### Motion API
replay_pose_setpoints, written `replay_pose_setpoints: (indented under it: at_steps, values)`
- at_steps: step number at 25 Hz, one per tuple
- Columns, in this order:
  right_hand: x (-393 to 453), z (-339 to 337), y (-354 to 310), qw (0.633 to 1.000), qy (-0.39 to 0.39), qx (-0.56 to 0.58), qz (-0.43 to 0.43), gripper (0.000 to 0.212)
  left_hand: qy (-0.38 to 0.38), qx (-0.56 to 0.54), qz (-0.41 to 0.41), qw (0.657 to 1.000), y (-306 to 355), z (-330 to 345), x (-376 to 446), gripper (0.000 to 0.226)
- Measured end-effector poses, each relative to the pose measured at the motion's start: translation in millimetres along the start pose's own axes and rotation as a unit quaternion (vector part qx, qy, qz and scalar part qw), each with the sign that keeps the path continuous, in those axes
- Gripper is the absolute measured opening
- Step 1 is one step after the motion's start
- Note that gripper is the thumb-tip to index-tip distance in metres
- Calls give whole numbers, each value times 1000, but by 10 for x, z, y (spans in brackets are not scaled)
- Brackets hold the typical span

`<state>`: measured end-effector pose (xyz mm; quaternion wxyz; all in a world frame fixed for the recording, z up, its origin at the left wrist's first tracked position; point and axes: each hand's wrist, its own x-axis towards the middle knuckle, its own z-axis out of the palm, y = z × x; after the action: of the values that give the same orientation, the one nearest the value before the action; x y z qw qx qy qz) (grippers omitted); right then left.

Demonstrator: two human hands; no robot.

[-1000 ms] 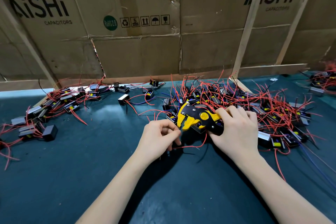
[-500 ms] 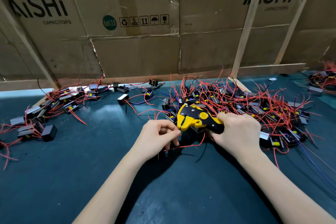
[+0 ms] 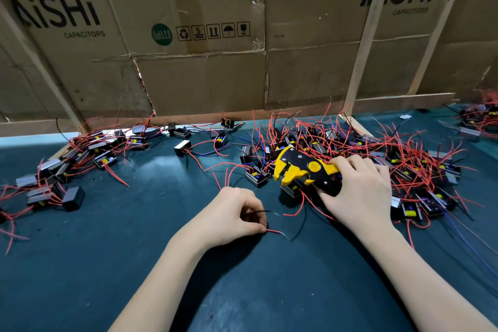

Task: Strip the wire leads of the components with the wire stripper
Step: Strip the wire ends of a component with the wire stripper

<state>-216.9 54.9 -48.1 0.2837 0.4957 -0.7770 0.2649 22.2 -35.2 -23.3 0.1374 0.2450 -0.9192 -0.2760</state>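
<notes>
The left hand [image 3: 231, 213] pinches a red lead [image 3: 275, 232] and a black lead [image 3: 260, 211], bared tips poking out over the bench [image 3: 134, 264], while the right hand [image 3: 358, 191] grips the wire stripper [image 3: 301, 170] beside the component pile [image 3: 377, 148]; judging by this, feed one lead squarely into the jaws before squeezing

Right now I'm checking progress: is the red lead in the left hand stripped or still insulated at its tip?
Stripped. The red lead pinched by the left hand ends in bare silvery strands.
</notes>
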Motion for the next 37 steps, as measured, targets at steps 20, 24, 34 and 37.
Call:
replay_pose_setpoints:
  at_steps: [20, 24, 34, 37]
  values:
    - [-27, 37, -111, 1000, 22, -15, -13, 43, 199, -224, -97, 949, 42, 210, 107, 13]
    - [-2, 15, -95, 999, 20, -13, -22, 41, 203, -226, -102, 947, 38, 209, 112, 16]
    - [1, -76, -141, 999, -12, -19, -45, 40, 203, -223, -94, 949, 44, 194, 99, 15]
    - [5, -87, -137, 999, -8, -21, -25, 43, 198, -225, -91, 950, 43, 188, 98, 15]
